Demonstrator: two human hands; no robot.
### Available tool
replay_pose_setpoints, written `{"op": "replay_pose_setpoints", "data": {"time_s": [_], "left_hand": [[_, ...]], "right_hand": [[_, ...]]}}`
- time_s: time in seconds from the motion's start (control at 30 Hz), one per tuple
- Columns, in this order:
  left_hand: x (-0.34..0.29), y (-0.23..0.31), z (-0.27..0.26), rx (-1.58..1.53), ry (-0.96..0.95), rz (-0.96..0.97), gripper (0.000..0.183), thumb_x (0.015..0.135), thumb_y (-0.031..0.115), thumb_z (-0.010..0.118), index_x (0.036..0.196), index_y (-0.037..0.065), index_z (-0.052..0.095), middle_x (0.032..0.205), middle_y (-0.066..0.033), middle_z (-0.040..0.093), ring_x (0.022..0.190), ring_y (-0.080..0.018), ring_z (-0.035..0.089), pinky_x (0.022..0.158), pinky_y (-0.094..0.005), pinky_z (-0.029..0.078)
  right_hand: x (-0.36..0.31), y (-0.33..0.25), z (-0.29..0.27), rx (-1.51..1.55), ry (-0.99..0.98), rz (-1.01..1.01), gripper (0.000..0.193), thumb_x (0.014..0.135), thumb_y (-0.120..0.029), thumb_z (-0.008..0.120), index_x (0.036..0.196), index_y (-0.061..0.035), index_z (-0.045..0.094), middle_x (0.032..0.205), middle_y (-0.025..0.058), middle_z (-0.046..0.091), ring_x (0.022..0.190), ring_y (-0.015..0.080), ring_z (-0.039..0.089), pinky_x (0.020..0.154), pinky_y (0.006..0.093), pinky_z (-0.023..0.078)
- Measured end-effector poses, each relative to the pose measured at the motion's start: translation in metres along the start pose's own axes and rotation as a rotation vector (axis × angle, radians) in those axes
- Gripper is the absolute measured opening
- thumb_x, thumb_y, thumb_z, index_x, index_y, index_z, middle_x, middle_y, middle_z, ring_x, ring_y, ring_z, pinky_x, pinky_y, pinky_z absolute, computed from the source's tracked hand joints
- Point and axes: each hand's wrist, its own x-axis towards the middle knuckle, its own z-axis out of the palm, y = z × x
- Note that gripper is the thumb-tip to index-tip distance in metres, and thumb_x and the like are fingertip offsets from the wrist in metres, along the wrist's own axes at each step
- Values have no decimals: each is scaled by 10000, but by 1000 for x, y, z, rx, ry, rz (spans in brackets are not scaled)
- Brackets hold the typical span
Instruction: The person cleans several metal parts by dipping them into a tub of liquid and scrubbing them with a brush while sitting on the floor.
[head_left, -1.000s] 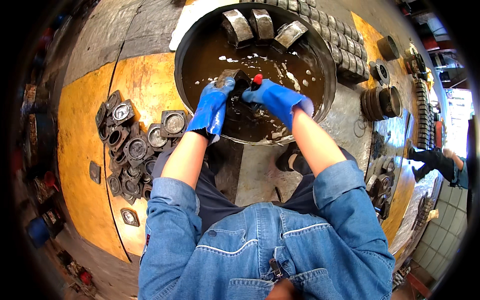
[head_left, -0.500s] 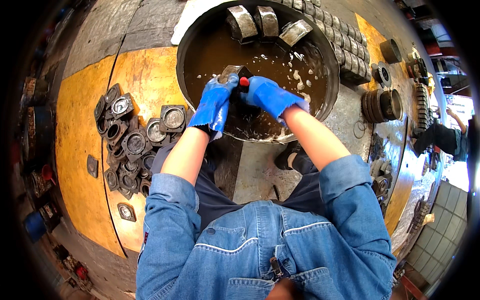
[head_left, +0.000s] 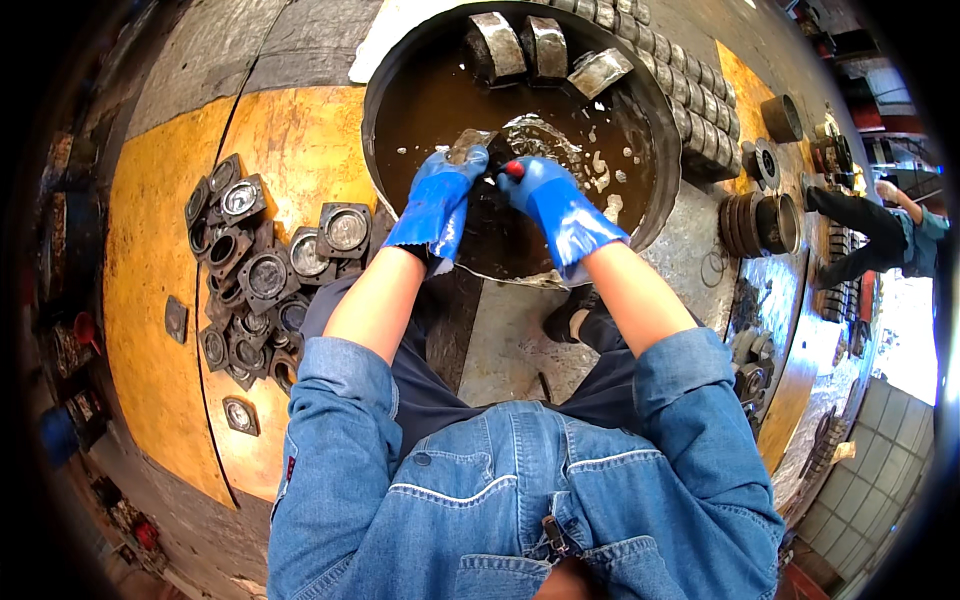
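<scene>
Both my hands wear blue rubber gloves and work over a round dark tub (head_left: pixel 672 165) of murky brown water (head_left: pixel 420 105). My left hand (head_left: pixel 446 178) is closed around a grey metal block (head_left: pixel 471 145) at the water's surface. Closed as well, my right hand (head_left: pixel 543 185) grips a tool with a red end (head_left: pixel 514 169); the rest of the tool is mostly hidden by the glove and the dark water. Three curved metal blocks (head_left: pixel 548 48) rest at the tub's far side, partly above the water.
Square metal parts with round openings (head_left: pixel 267 277) lie heaped on a yellow board (head_left: pixel 165 235) at left. Rows of metal blocks (head_left: pixel 700 140) are stacked beyond the tub's right side. Metal rings (head_left: pixel 778 222) stand farther right, and another person (head_left: pixel 885 230) is at the far right.
My right hand has moved a little right, away from my left, carrying the red-ended tool. Fresh ripples and foam show beyond the hands. The other person has shifted.
</scene>
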Motion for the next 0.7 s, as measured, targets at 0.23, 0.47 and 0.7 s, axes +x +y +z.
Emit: {"op": "replay_pose_setpoints", "data": {"time_s": [0.23,0.47,0.7], "left_hand": [[-2,7,8,21,41,71,447,971,371,630,1253,28,686,1183,-178,731,1115,-300,686,960,-358,508],[-3,8,6,132,45,42,465,976,389,633,1245,13,679,1173,-186,727,1113,-297,685,954,-363,507],[0,1,4,81,25,31,477,974,424,622,1207,15,696,1181,-188,723,1105,-316,680,946,-368,505]], "right_hand": [[8,12,4,310,-158,-21,553,803,-479,750,1174,-70,724,1073,194,745,1006,338,720,856,416,546],[8,10,-16,367,-294,-40,530,811,-399,740,1183,-24,707,996,178,746,896,296,717,785,416,544],[-5,-27,2,-199,-186,8,342,906,-278,640,1230,-185,697,1216,85,725,1130,321,688,909,459,569]]}}
